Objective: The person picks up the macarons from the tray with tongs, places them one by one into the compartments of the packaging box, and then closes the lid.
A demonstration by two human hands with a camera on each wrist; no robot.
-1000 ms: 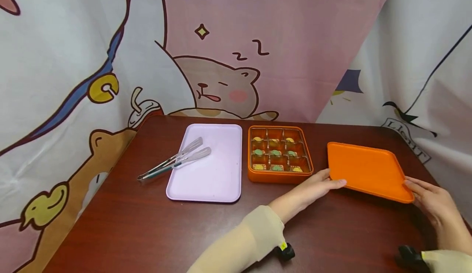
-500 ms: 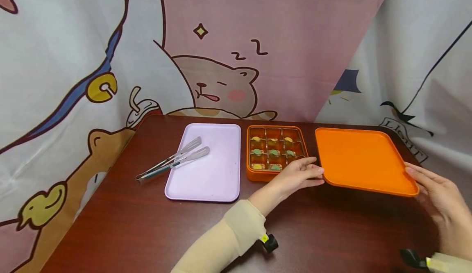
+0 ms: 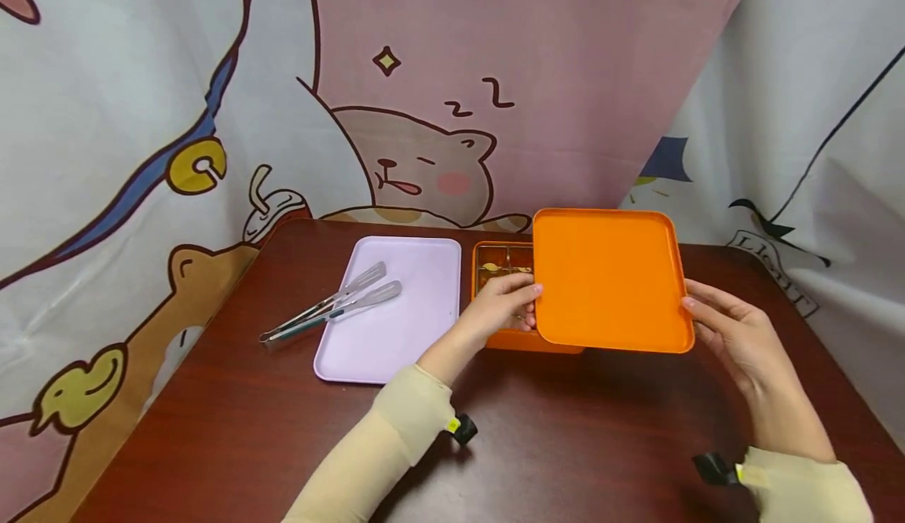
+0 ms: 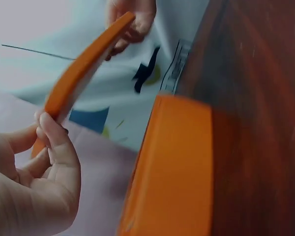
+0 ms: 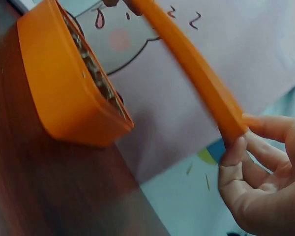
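A shallow orange lid (image 3: 611,279) with a raised rim is held in the air, its inner side facing the head camera. My left hand (image 3: 495,307) pinches its left edge between thumb and fingers, as the left wrist view shows. On the opposite edge, my right hand (image 5: 265,182) has a similar pinch grip. Below stands the matching orange box (image 3: 530,341), its right part covered by the lid in the head view. A divided insert (image 3: 519,256) inside it shows compartments with small yellow pieces. Both wrist views show a gap between lid (image 4: 78,69) and box (image 4: 174,162).
A pale lilac tray (image 3: 417,287) lies left of the box on the dark red-brown table (image 3: 566,437). Tongs (image 3: 332,303) rest across its left edge, handle end over the table. A cartoon-printed curtain (image 3: 580,99) hangs behind the table.
Both hands have carried the lid up and left, from the right side of the table to partly over the box. Tray, tongs and box have stayed put.
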